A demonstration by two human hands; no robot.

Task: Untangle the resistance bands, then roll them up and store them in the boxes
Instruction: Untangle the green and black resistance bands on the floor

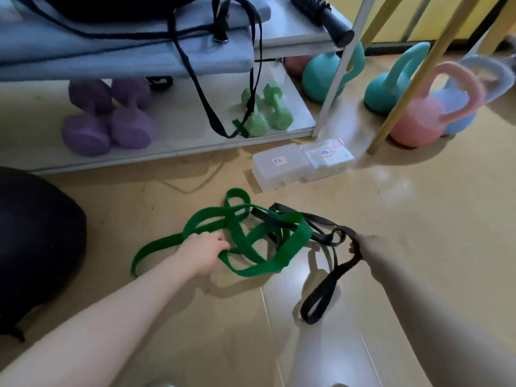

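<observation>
Left hand point(203, 251) grips the green resistance band point(251, 233), tangled on the floor point(418, 219); right hand point(365, 244), blurred, pinches the black resistance band point(324, 291) beside it. Two clear boxes point(301, 163) sit farther back, near the shelf point(178, 146) of dumbbells point(109, 121) and kettlebells point(413, 118) at right.

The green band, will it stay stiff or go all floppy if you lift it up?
Probably floppy: the green band lies in loose loops on the floor. It likely drags the black band along, since they are tangled. It looks thin, so probably light.
</observation>
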